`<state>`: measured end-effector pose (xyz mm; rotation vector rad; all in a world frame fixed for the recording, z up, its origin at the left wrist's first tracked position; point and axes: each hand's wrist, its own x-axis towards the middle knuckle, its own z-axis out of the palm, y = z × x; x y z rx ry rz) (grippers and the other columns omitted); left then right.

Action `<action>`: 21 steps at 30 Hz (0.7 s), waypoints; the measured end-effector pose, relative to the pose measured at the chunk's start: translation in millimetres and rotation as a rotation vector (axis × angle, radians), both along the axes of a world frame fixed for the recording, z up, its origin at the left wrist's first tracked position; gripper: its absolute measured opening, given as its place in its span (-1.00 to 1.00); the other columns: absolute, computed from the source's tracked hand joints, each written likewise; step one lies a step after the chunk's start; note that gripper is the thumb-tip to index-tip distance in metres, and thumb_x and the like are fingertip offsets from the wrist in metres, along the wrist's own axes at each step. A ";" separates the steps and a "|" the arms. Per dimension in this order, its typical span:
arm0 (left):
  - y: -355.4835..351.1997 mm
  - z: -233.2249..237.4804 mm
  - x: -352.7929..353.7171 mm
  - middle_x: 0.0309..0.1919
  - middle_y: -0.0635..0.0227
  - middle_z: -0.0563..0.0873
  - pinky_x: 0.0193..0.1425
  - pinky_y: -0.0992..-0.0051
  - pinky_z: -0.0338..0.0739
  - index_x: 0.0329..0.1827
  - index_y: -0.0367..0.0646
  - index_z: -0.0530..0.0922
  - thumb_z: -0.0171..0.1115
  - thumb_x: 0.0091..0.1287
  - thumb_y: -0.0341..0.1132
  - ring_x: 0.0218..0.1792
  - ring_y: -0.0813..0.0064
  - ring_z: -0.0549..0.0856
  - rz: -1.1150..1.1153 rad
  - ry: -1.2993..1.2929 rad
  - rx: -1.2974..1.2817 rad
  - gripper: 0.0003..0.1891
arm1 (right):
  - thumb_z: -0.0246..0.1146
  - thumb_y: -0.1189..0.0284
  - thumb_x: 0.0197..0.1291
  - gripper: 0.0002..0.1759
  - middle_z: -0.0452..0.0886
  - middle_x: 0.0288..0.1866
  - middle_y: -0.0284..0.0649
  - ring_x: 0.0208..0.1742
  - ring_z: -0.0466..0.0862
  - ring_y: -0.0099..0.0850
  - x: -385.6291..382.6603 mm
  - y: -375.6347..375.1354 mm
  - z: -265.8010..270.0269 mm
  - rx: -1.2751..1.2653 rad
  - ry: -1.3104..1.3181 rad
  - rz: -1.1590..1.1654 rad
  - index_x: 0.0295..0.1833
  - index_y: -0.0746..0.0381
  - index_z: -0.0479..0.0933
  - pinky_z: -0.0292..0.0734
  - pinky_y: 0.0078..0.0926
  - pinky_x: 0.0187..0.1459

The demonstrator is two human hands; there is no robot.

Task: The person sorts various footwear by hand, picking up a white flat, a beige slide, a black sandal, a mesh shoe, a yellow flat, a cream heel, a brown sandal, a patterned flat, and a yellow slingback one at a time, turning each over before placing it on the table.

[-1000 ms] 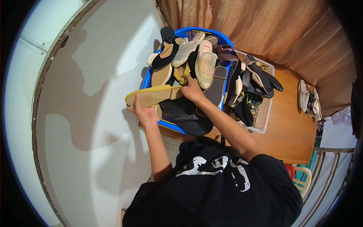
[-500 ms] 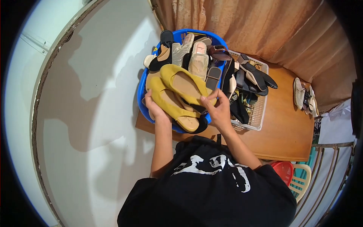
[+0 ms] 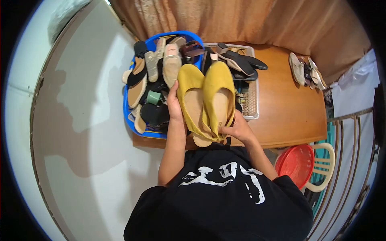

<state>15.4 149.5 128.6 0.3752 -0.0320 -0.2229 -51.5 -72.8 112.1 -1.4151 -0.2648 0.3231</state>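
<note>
A pair of yellow slingback flats is held side by side in front of my chest, toes pointing away from me. My left hand (image 3: 175, 106) is closed on the outer side of the left yellow flat (image 3: 189, 75). At the heel end of the right yellow flat (image 3: 219, 77), my right hand (image 3: 240, 127) grips with the thumb over the inside edge. Behind and left of the shoes sits a blue basket (image 3: 129, 120) heaped with sandals and slippers, among them a clear-strapped slide (image 3: 172, 66) and a black sandal (image 3: 139, 76).
A white plastic basket (image 3: 257, 104) with dark shoes stands on the wooden table (image 3: 289, 116). Several shoes (image 3: 305, 72) lie at the table's far right. A red basin (image 3: 295, 164) rests on a cream chair (image 3: 327, 168) at right. A curtain (image 3: 249, 20) hangs behind.
The yellow flats have moved right and towards me, off the blue basket, and turned from slanted to toes-away. My right hand has shifted to the heel end. The view has turned right.
</note>
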 end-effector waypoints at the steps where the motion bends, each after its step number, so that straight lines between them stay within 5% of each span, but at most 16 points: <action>1: -12.5 -3.6 0.0 0.22 0.14 0.72 0.32 0.18 0.61 0.34 -0.19 0.57 -0.02 0.62 0.01 0.17 0.20 0.73 -0.005 0.018 0.036 -0.50 | 0.43 0.59 0.05 -0.20 0.63 0.18 -0.18 0.13 0.66 -0.46 -4.1 -13.4 -8.3 0.024 0.144 0.099 0.44 0.33 0.29 0.59 -0.44 0.18; 4: -48.9 -18.8 -0.2 0.18 0.13 0.74 0.24 0.21 0.67 0.36 -0.18 0.55 -0.07 0.64 0.12 0.10 0.21 0.76 -0.018 0.102 0.082 -0.43 | 0.33 0.61 0.05 -0.23 0.62 0.20 -0.18 0.13 0.66 -0.44 -22.3 -29.7 -15.7 0.540 0.438 -0.092 0.44 0.33 0.32 0.59 -0.42 0.18; 7: -76.6 -16.2 -10.4 0.16 0.12 0.75 0.25 0.22 0.67 0.37 -0.18 0.54 -0.07 0.62 0.17 0.07 0.21 0.77 -0.155 -0.059 0.158 -0.39 | 0.30 0.58 0.10 -0.28 0.61 0.21 -0.18 0.13 0.66 -0.41 -28.1 -47.2 -3.3 0.524 0.411 -0.247 0.44 0.32 0.33 0.60 -0.41 0.17; 11: -113.4 -30.6 -25.3 0.22 0.17 0.70 0.26 0.23 0.66 0.39 -0.16 0.51 -0.06 0.60 0.24 0.14 0.24 0.73 -0.037 0.216 0.207 -0.34 | 0.36 0.57 0.14 -0.26 0.60 0.20 -0.15 0.12 0.65 -0.42 -33.6 -82.3 -10.2 0.412 0.391 -0.284 0.45 0.35 0.30 0.59 -0.43 0.15; 15: -152.8 -33.9 -35.7 0.23 0.20 0.68 0.27 0.23 0.64 0.39 -0.13 0.51 -0.02 0.58 0.26 0.17 0.25 0.71 -0.039 0.249 0.240 -0.34 | 0.34 0.57 0.16 -0.47 0.67 0.00 -0.22 -0.04 0.68 -0.46 -40.5 -111.5 -16.4 0.288 0.365 -0.333 0.28 0.38 0.46 0.61 -0.46 0.04; 19: -180.9 -77.6 -43.2 0.22 0.20 0.68 0.25 0.22 0.65 0.38 -0.17 0.51 0.02 0.58 0.20 0.16 0.25 0.71 0.171 0.296 0.460 -0.38 | 0.30 0.58 0.15 -0.59 0.68 -0.05 -0.23 -0.13 0.66 -0.50 -42.7 -140.4 -29.6 0.194 0.330 -0.354 0.15 0.38 0.52 0.59 -0.51 -0.05; 21: -190.6 -84.8 -58.0 0.18 0.15 0.68 0.25 0.26 0.64 0.37 -0.25 0.46 0.18 0.54 -0.12 0.14 0.26 0.72 0.139 0.204 0.490 -0.52 | 0.29 0.58 0.15 -0.59 0.68 -0.04 -0.22 -0.11 0.65 -0.50 -46.1 -151.1 -41.2 0.169 0.319 -0.337 0.15 0.39 0.52 0.58 -0.52 -0.03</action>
